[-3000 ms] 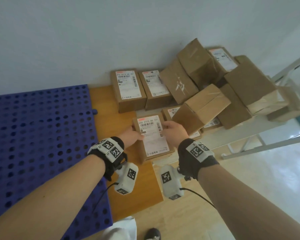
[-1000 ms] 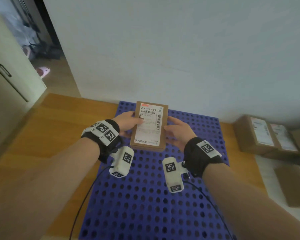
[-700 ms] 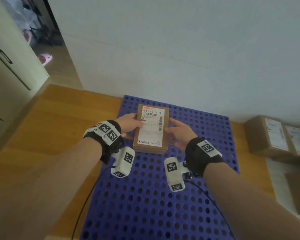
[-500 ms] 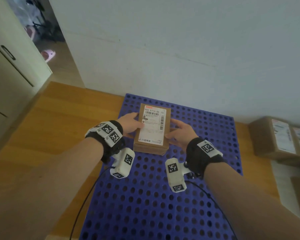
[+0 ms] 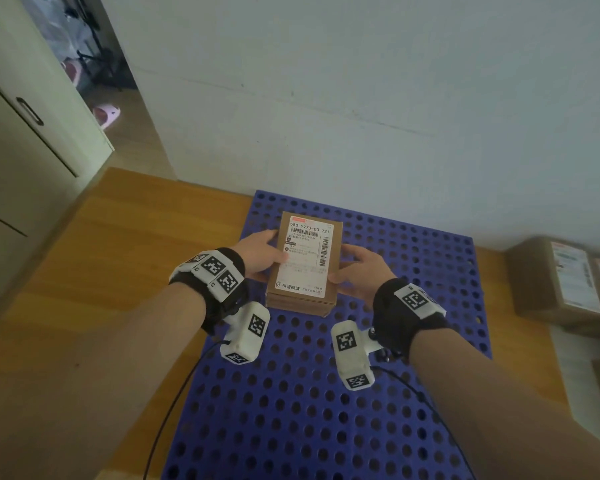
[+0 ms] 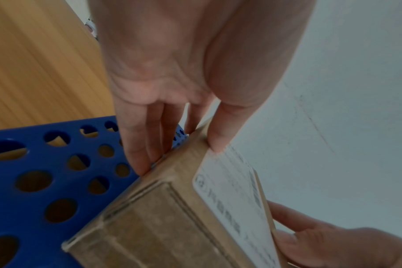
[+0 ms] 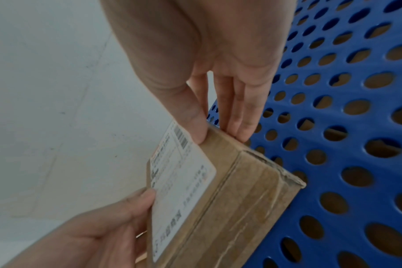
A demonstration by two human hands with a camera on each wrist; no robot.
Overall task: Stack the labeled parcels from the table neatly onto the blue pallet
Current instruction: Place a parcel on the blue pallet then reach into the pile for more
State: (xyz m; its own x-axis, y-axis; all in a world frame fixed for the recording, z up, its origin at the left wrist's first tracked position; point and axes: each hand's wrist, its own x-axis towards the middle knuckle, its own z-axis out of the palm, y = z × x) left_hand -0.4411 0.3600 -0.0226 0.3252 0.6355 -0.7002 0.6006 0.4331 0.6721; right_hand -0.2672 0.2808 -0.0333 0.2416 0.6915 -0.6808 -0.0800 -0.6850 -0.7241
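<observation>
Here, a labelled parcel [image 5: 305, 264], label up, held over the far part of the blue pallet [image 5: 326, 393]; whether resting on it or just above, cannot tell. Gripped on its left edge by the left hand [image 5: 258, 254], thumb on the label's rim and fingers [image 6: 140, 145] down the side. Pinched likewise on the right edge by the right hand [image 5: 359, 271]. Further right, more labelled parcels [image 5: 565, 278] beside the pallet, near the white wall [image 5: 361, 81].

You hold a brown cardboard parcel [image 5: 305, 268] flat, its white label [image 5: 307, 256] facing up, over the far part of the blue pallet [image 5: 291, 410]; perforated, it lies on the floor.
</observation>
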